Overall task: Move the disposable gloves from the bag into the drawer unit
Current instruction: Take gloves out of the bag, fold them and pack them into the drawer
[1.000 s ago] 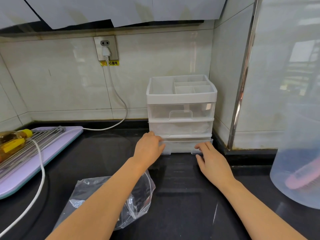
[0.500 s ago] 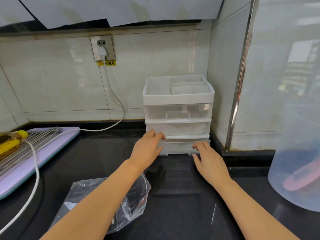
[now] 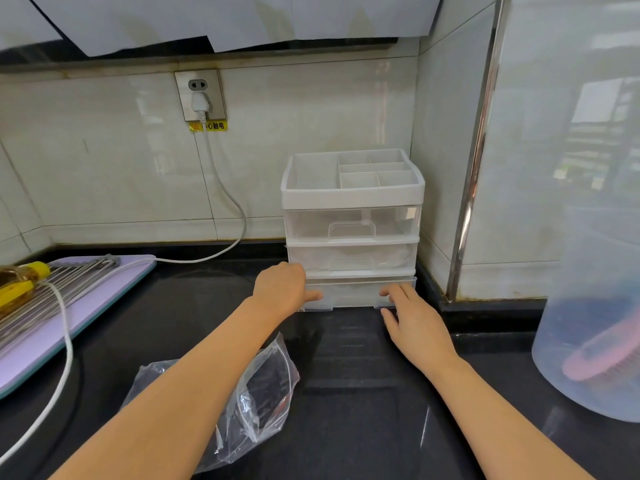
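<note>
A white drawer unit (image 3: 352,199) with three clear drawers stands on the black counter in the wall corner. Its bottom drawer (image 3: 351,293) sticks out a little. My left hand (image 3: 281,289) presses on that drawer's left front corner, thumb lying along the front. My right hand (image 3: 412,317) touches the right front corner with straight fingers. A crumpled clear plastic bag (image 3: 265,386) lies on the counter, partly under my left forearm. The middle and bottom drawers look cloudy inside; I cannot make out gloves in them or in the bag.
A lilac board (image 3: 38,344) with a metal rack and a yellow-capped bottle (image 3: 20,284) lies at the left. A white cable (image 3: 221,188) runs from the wall socket across it. A large translucent container (image 3: 588,323) stands at the right.
Both hands stay on the bottom drawer's front, which seems to have slid slightly inward. My left fingers, spread half a second ago, now lie closer together.
</note>
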